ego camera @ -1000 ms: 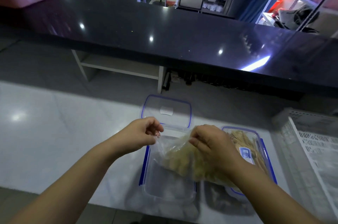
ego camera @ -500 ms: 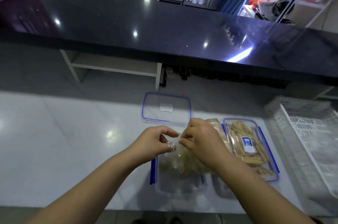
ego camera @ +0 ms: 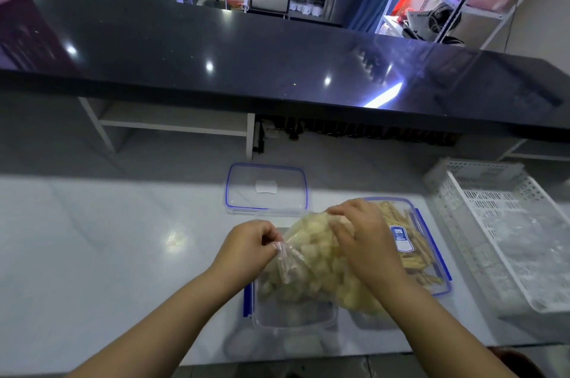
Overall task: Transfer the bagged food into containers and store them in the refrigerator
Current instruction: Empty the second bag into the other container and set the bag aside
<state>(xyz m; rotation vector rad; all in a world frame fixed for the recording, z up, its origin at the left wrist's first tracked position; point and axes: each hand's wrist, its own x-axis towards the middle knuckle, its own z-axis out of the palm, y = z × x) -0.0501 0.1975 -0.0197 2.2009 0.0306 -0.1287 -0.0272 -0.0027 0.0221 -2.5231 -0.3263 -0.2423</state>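
Note:
A clear plastic bag of pale yellow food pieces [ego camera: 314, 266] lies over an open clear container with blue clips [ego camera: 293, 316] on the white counter. My left hand [ego camera: 246, 248] pinches the bag's twisted open end at its left side. My right hand [ego camera: 364, 235] grips the bag's upper right part. To the right sits a closed, blue-rimmed container of yellow sticks [ego camera: 416, 248], partly hidden by my right hand. A loose clear lid with a blue rim [ego camera: 266, 189] lies flat behind the open container.
A white perforated plastic basket [ego camera: 505, 232] stands at the right edge of the counter. A raised black countertop [ego camera: 277, 63] runs across behind the white counter [ego camera: 108, 254]. Shelving and a metal cabinet stand in the far background.
The bag has been tipped over the open container, its bulk now lifted toward the right. My hands moved apart again, the left pulling the bag's end leftward.

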